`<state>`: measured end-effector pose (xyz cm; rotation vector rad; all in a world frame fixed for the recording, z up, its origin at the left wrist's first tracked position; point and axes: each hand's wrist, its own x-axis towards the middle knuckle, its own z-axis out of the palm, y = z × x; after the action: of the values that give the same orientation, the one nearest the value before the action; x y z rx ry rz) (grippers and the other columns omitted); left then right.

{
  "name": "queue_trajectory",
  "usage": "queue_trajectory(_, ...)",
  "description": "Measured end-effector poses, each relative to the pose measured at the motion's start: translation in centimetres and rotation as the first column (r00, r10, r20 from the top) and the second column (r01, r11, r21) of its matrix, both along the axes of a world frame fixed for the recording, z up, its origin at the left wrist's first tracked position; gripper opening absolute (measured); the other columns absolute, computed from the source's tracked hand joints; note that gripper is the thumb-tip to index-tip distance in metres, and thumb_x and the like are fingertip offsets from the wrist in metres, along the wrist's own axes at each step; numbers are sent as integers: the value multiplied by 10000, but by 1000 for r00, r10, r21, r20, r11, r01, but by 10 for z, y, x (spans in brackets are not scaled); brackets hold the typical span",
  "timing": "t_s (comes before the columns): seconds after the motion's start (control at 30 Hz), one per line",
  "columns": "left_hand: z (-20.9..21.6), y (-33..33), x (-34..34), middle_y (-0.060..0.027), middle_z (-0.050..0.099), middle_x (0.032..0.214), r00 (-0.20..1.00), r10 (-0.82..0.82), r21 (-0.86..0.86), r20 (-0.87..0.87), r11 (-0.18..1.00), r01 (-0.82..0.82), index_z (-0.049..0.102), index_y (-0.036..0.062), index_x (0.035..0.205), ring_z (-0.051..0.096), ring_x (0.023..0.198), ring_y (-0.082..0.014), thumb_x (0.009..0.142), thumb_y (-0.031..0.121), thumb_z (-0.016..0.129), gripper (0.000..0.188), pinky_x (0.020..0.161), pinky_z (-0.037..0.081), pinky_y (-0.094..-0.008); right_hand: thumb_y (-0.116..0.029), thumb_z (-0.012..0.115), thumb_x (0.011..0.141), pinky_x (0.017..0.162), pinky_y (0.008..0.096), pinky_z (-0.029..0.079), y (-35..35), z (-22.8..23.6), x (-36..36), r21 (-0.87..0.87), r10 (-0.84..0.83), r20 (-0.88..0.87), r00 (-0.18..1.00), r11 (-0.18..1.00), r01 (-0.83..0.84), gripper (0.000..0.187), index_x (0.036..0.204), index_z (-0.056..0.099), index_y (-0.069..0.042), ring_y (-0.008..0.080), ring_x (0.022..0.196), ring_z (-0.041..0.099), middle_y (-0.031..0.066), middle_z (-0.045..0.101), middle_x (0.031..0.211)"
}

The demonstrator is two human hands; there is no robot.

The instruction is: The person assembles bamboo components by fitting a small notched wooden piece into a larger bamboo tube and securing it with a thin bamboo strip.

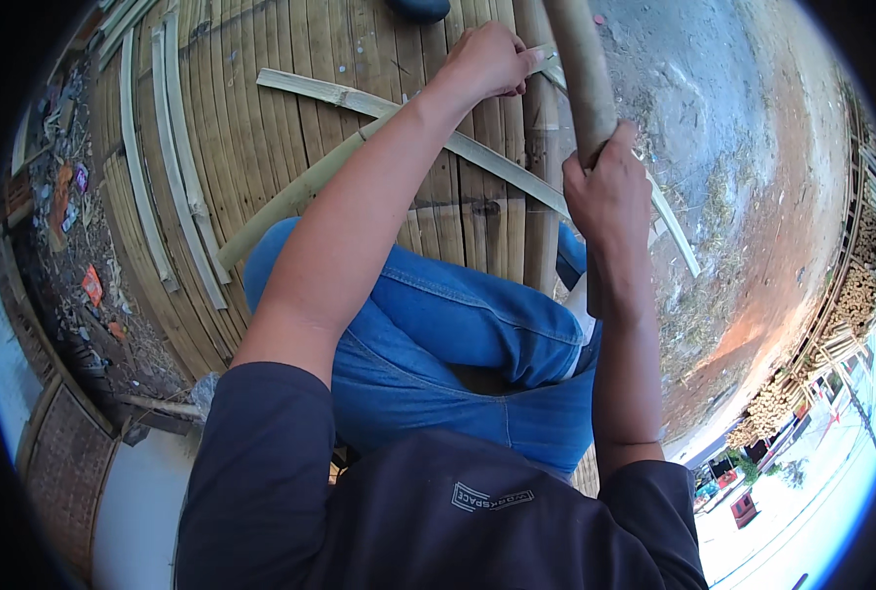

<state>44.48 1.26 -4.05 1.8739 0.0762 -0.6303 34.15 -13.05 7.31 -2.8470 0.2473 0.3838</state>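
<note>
My left hand [494, 61] is reached out over the bamboo slats, its fingers closed on the end of a thin pale bamboo strip [676, 229]. That strip seems to pass behind a thick brown wooden stick [582, 74] and come out at the right, over the ground. Wrapped round the stick is my right hand [610, 192]; the stick's far end runs out of the top of the view. A longer pale strip [502, 167] lies slantwise under my left forearm. Across my knee side rests a wider greenish bamboo piece [295, 197], partly hidden by that arm.
I sit cross-legged on a bamboo-slat platform [222, 88]. Several split strips [168, 147] lie along its left side. A dark rounded object [420, 8] is at the top edge. Littered ground [84, 265] lies left, bare earth [723, 216] right, with stacked bamboo [856, 295] beyond.
</note>
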Motion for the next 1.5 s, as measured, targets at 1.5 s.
queue_trajectory(1.5, -7, -2, -6, -89, 716, 690, 1000, 3, 71, -22, 998, -2, 745, -28, 880, 693, 598, -133, 966, 354, 662, 400, 597, 572, -296, -165, 635, 880, 789, 559, 506, 1, -22, -9, 39, -40, 80, 996, 999, 37, 429, 1175, 411, 53, 515, 870, 664, 323, 666, 862)
